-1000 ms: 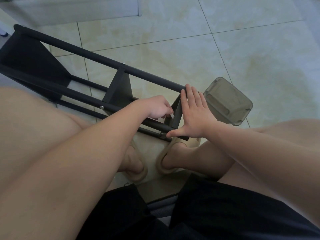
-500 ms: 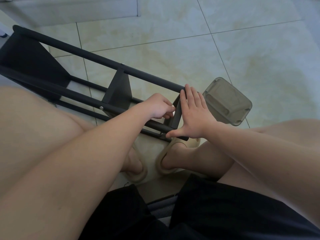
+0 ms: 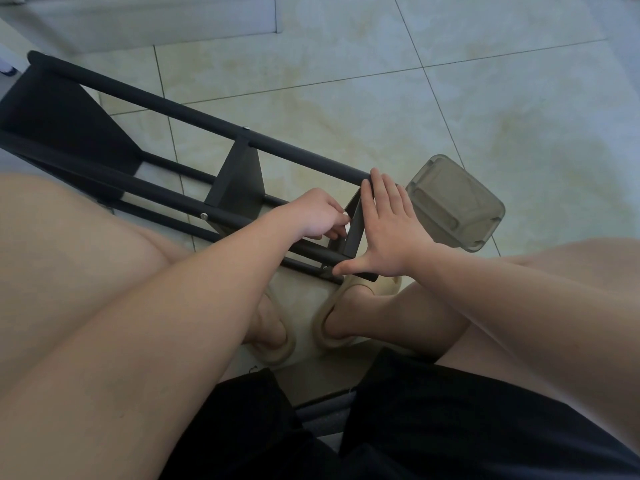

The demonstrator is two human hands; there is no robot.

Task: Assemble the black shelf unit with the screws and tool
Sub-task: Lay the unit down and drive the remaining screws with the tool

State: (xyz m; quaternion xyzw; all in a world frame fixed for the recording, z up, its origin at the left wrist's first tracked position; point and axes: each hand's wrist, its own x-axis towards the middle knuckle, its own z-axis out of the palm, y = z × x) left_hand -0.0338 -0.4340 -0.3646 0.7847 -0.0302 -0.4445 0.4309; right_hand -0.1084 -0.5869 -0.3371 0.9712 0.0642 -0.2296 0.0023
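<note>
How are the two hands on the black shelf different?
The left hand has its fingers curled up, while the right hand has straight fingers and its thumb stuck out. The left hand is at the inner side of the end panel; the right hand lies flat against its outer side. Whether the left hand pinches anything cannot be told. Both are at the same end of the black shelf unit.
</note>
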